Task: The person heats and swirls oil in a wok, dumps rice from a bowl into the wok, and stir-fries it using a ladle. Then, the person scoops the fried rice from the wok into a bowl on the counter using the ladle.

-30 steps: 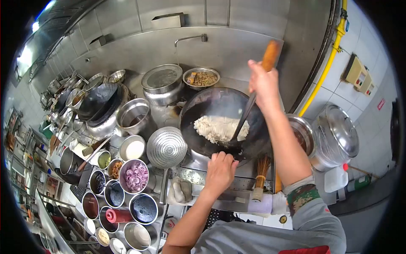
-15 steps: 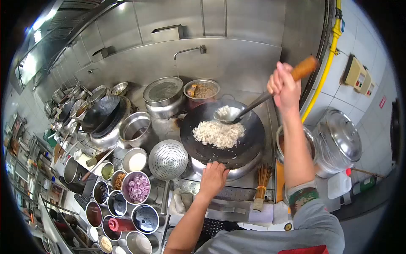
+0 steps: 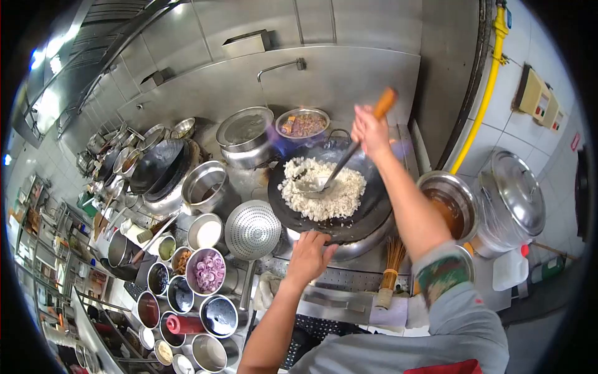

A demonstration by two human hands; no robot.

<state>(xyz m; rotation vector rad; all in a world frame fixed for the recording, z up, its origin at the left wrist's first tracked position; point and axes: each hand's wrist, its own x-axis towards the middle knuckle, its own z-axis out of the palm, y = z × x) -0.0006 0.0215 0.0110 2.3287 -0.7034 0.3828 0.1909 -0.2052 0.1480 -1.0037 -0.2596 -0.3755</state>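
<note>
A dark wok point(image 3: 374, 202) on the burner holds a broad heap of white rice point(image 3: 339, 196). Wrapped round the ladle's handle, just below its orange-brown wooden end, is my right hand point(image 3: 372, 132). The metal ladle point(image 3: 316, 185) rests its bowl in the rice, left of the wok's middle. At the wok's near rim my left hand point(image 3: 309, 255) has its fingers closed over the edge; whatever lies between fingers and rim is hidden. Bluish flame shows behind the wok's far left side.
Left of the wok are a perforated skimmer point(image 3: 253, 229), a steel pot point(image 3: 205, 187) and several containers, one with sliced onions point(image 3: 209, 272). A lidded pot point(image 3: 245, 131) and a bowl of food point(image 3: 303, 123) stand behind. A bamboo brush point(image 3: 390, 274) and a bowl point(image 3: 450, 202) lie right.
My right hand has moved left with the ladle, whose bowl has gone from above the rice's far side down into it. The rice is spread wider, and flame now shows behind the wok.
</note>
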